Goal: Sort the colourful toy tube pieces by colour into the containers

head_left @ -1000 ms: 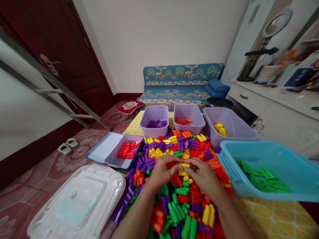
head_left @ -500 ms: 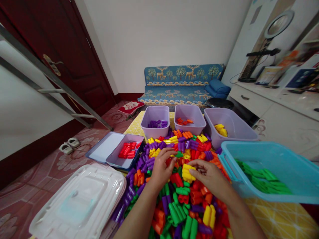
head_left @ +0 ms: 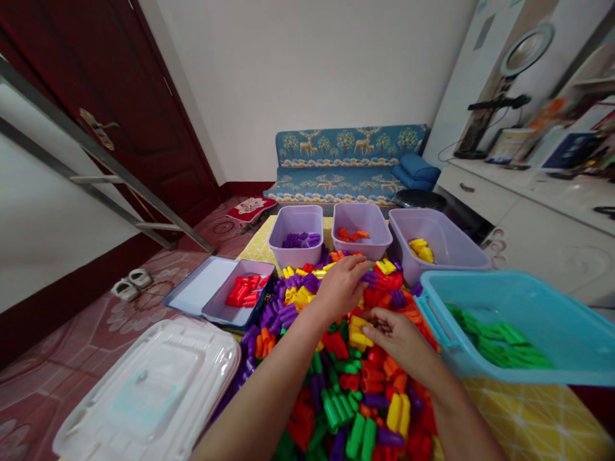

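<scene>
My right hand (head_left: 396,336) is closed on several yellow plastic tube blocks (head_left: 359,331), held together just above the heap. My left hand (head_left: 342,285) reaches over the far part of the heap, palm down, its fingers stretched toward a yellow block (head_left: 385,266). Nothing shows in the left hand, though its underside is hidden. Beneath both hands lies a mixed heap of tube blocks: green ones (head_left: 362,436), purple ones (head_left: 287,315), red ones (head_left: 336,344) and orange ones (head_left: 265,343).
Behind the heap stand lilac bins with purple (head_left: 295,254), orange (head_left: 362,250) and yellow blocks (head_left: 439,234). A blue bin (head_left: 519,282) at right holds green blocks. At left, an opened case (head_left: 223,315) contains red blocks, near a white lid (head_left: 148,384). A patterned sofa (head_left: 350,160) stands beyond.
My left hand has moved forward and to the right across the heap, toward the yellow block at the back. My right hand keeps the yellow blocks in nearly the same place.
</scene>
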Demonstrator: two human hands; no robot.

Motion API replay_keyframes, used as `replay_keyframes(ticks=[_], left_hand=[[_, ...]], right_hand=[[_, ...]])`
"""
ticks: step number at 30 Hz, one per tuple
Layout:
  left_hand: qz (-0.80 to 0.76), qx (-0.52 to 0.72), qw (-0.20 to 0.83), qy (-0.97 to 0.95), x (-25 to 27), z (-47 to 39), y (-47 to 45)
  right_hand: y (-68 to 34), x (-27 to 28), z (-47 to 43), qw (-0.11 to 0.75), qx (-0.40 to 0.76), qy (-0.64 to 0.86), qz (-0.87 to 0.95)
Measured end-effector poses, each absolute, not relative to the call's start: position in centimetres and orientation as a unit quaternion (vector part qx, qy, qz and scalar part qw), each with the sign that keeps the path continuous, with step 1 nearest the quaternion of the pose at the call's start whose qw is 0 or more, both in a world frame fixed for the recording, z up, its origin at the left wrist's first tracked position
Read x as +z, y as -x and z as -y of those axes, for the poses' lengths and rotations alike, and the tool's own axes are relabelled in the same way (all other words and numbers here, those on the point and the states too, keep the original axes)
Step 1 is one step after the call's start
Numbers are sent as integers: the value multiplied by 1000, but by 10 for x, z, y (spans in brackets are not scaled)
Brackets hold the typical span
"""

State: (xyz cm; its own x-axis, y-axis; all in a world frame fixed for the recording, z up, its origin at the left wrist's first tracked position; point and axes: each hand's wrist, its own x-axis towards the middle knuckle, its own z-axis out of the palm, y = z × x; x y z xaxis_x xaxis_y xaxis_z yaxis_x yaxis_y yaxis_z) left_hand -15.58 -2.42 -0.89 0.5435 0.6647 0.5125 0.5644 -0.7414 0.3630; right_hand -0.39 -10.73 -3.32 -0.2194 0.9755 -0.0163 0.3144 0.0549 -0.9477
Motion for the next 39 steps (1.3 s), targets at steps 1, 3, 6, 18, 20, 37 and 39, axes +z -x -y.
replay_keyframes(ticks=[1,3,6,18,20,37,39], left_hand=[[-337,299,62,-890,-9,19,152],[-316,245,43,-915,-11,10,147],[-299,184,57,-935,-19,8,145],[-335,192,163,-908,-18,57,181],[-354,204,188,-893,-19,68,188],[-447,298,208,-817,-36,94,198],[-451,301,201,-816,-38,94,197]], right_hand=[[4,-34,107,364,461,510,628],[3,-36,108,373,456,516,622],[1,-38,109,378,456,518,617],[-6,-33,112,365,492,488,622],[-8,-32,112,369,500,488,613],[-14,-4,87,731,371,455,348],[-10,-18,90,647,383,513,413]])
